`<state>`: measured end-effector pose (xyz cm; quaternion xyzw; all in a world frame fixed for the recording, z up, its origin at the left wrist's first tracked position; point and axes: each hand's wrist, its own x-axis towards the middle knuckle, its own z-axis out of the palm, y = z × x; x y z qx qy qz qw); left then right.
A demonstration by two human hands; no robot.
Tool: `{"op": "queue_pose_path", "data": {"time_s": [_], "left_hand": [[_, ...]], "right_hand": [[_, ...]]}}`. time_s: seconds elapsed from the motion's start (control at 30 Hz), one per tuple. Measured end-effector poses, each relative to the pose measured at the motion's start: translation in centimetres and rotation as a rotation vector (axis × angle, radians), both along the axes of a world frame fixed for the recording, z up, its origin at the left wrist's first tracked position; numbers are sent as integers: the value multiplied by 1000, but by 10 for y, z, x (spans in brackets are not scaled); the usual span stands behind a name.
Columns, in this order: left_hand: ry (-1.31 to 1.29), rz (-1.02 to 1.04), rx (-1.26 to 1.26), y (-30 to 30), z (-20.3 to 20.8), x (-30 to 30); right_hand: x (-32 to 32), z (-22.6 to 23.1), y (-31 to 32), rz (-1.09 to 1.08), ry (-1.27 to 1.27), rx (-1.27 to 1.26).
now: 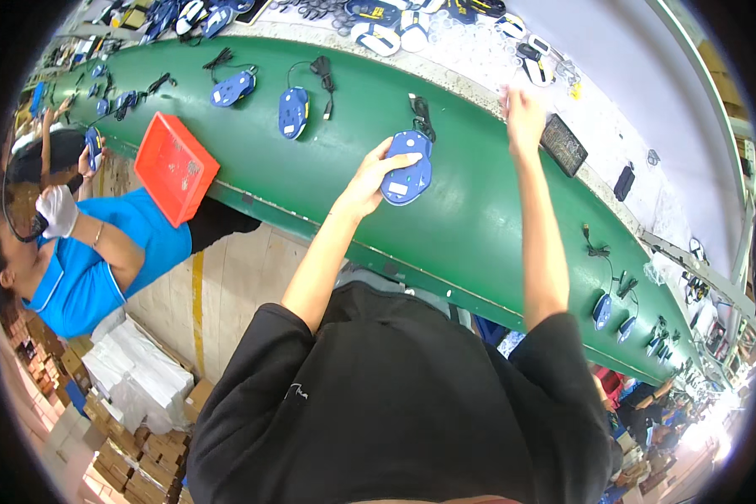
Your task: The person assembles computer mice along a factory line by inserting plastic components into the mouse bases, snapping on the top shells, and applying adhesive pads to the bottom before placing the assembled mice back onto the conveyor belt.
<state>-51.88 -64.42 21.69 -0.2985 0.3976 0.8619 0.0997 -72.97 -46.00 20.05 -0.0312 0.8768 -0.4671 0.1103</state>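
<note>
My left hand (366,186) is closed around a blue computer mouse (408,178), its underside turned up with a pale label and small pads. The thumb lies across that underside. Beyond the mouse, its bundled black cable (422,118) rests on the green belt. My right hand (525,118) is reached out over the far edge of the belt, near a dark rectangular tray (564,145). Its fingers are drawn together and slightly blurred; anything between them is too small to make out.
Two more blue mice, one upper left (233,88) and one nearer (293,113), lie on the green belt (479,227). A red bin (175,168) sits at its left edge by a co-worker in a blue shirt (155,244). Mouse parts (376,39) cover the far ledge.
</note>
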Motion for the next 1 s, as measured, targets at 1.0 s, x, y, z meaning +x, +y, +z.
{"op": "queue_pose_path", "data": {"time_s": [1.0], "left_hand": [[-229, -264, 209, 39, 4, 65]], "right_hand": [[201, 14, 6, 229, -326, -173]]}}
